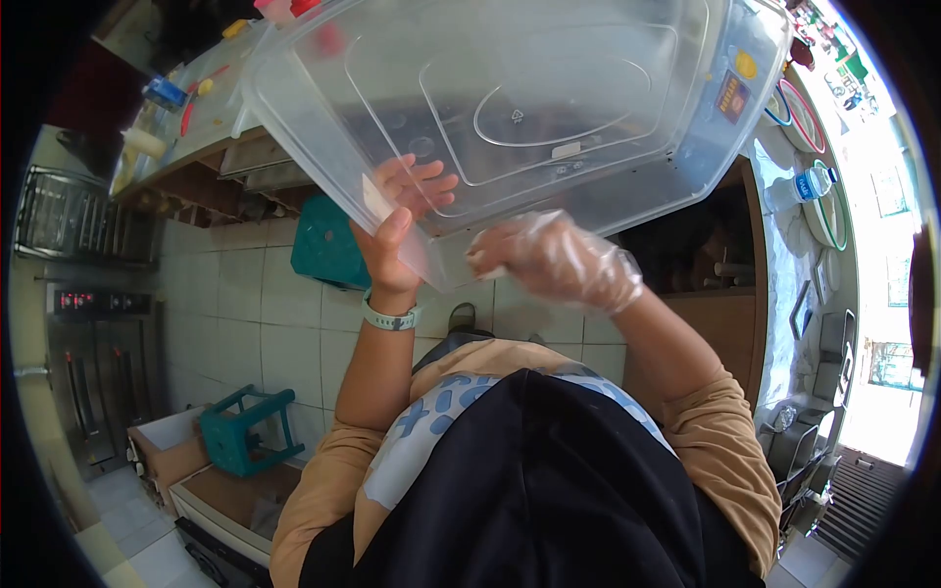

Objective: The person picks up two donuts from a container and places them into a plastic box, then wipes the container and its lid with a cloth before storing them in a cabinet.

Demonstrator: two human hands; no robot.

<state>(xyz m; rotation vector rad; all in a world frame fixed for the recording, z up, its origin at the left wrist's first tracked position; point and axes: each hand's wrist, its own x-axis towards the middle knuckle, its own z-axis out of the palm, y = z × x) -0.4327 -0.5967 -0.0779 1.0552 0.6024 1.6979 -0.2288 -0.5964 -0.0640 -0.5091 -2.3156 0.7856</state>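
Note:
A large clear plastic storage box [569, 186] is tipped up in front of me, its ribbed bottom facing me and a yellow-and-dark sticker on its right part. My left hand [397, 216], bare with a pale green watch on the wrist, grips the box's lower left edge. The thumb lies on the near side and the fingers show through the plastic. My right hand [559, 260] wears a thin clear plastic glove and is just below the box's lower edge. Its fingers are curled together; whether they pinch something small cannot be made out.
Teal plastic stools [250, 431] stand on the tiled floor, left and ahead. A metal oven [98, 333] is at far left. On the right counter are a water bottle [799, 189] and round rimmed trays [828, 220]. A blue package [165, 93] lies on the left table.

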